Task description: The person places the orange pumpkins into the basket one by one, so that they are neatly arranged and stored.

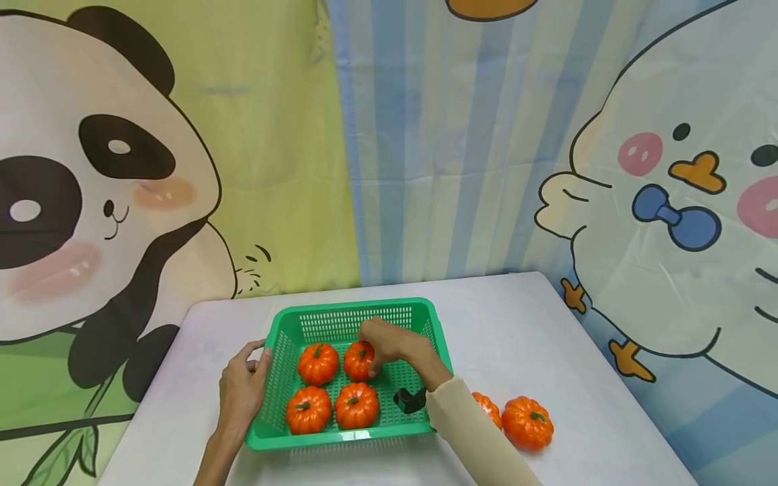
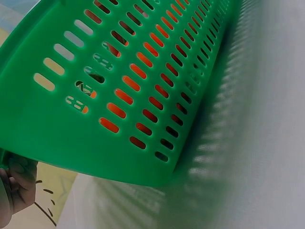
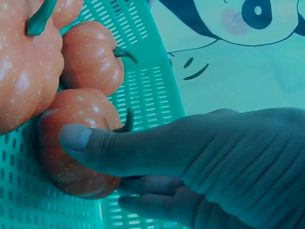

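A green plastic basket [image 1: 358, 437] with slotted walls holds several small orange toy pumpkins. My left hand [image 1: 242, 388] grips its left rim; in the left wrist view, curled fingers [image 2: 21, 183] show at the rim's edge. Reaching in from the right, my right hand [image 1: 389, 341] holds the back right pumpkin [image 1: 356, 360]. The right wrist view shows the thumb lying across this pumpkin [image 3: 78, 167], with the fingers on its far side. Beside it sits another pumpkin [image 1: 318, 364], and in front are a left pumpkin [image 1: 308, 410] and a right pumpkin [image 1: 356, 406].
Two more pumpkins lie on the white table [image 1: 498, 324] right of the basket: one in full sight [image 1: 527, 424], the other [image 1: 486, 409] partly behind the right sleeve [image 1: 474, 432]. A black device [image 1: 409, 401] shows at the right wrist. Cartoon-printed curtains [image 1: 419, 148] hang behind the table.
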Tool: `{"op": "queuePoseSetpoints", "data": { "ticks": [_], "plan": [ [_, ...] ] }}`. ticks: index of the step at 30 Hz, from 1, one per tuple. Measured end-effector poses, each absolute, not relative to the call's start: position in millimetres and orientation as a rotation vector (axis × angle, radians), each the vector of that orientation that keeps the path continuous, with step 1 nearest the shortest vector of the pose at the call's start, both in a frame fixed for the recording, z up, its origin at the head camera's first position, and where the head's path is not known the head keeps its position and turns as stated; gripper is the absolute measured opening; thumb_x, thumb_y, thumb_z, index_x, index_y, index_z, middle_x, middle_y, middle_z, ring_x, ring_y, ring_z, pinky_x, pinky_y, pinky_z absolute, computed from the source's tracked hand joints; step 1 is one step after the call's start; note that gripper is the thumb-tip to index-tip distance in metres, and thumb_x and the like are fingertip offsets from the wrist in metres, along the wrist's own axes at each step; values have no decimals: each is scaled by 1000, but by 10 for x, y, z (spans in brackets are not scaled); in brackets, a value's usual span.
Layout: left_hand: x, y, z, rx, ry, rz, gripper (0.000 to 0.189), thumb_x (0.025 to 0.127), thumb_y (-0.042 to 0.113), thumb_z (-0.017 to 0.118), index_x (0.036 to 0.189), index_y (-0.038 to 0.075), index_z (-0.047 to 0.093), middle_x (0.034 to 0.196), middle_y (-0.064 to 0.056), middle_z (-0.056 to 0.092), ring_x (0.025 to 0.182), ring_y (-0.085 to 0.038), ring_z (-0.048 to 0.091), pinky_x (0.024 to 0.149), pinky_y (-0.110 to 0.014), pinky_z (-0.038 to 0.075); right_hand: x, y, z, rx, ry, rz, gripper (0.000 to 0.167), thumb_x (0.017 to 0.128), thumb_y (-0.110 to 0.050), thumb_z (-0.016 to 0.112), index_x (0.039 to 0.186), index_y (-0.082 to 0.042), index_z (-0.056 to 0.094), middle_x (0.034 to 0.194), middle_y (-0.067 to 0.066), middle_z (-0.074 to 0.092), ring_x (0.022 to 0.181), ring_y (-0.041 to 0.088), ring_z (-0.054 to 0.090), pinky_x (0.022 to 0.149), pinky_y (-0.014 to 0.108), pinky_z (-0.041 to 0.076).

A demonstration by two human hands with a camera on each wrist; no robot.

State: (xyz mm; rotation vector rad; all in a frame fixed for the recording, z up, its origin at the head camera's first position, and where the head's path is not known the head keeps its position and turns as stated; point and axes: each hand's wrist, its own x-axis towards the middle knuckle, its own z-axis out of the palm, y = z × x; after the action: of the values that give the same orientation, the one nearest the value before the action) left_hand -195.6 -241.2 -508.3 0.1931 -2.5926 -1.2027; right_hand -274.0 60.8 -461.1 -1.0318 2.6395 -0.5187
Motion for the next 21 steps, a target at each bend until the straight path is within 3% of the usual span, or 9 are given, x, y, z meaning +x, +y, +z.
{"op": "queuePoseSetpoints", "data": {
  "ticks": [3,7,10,14,21],
  "plan": [
    [-1951,-2414,-5093,199,-2600,-1207,41,114,27,60,144,0,66,67,-9,74,56,-13,62,54,-29,44,-2710,624,-4581,-1017,2656,-496,41,74,-16,104,94,1,72,74,-7,42,79,11,39,74,23,36],
    [-1949,-2417,-5098,196,-2600,-1200,42,114,28,60,144,0,66,70,-11,75,58,-14,63,55,-29,44,-2668,644,-4529,-1018,2679,-476,44,74,-18,104,103,-1,76,85,1,61,86,14,47,80,26,42],
    [-1946,-2422,-5094,195,-2596,-1195,41,114,28,60,143,-1,66,73,-13,77,59,-14,64,56,-29,45,-2607,676,-4467,-966,2690,-496,60,75,-19,103,125,-1,76,117,7,75,106,19,60,96,29,53],
    [-1947,-2426,-5085,191,-2592,-1192,41,114,27,60,143,-1,66,74,-13,77,60,-15,64,56,-29,44,-2498,755,-4357,-856,2682,-597,82,77,-17,101,149,-2,64,154,9,65,141,28,57,120,40,49],
    [-1963,-2427,-5108,182,-2598,-1201,43,114,28,59,144,-3,65,73,-13,77,58,-14,65,54,-29,44,-2354,940,-4194,-858,2694,-717,84,80,-15,99,153,-1,60,158,13,62,149,36,53,126,50,41]
  ]
}}
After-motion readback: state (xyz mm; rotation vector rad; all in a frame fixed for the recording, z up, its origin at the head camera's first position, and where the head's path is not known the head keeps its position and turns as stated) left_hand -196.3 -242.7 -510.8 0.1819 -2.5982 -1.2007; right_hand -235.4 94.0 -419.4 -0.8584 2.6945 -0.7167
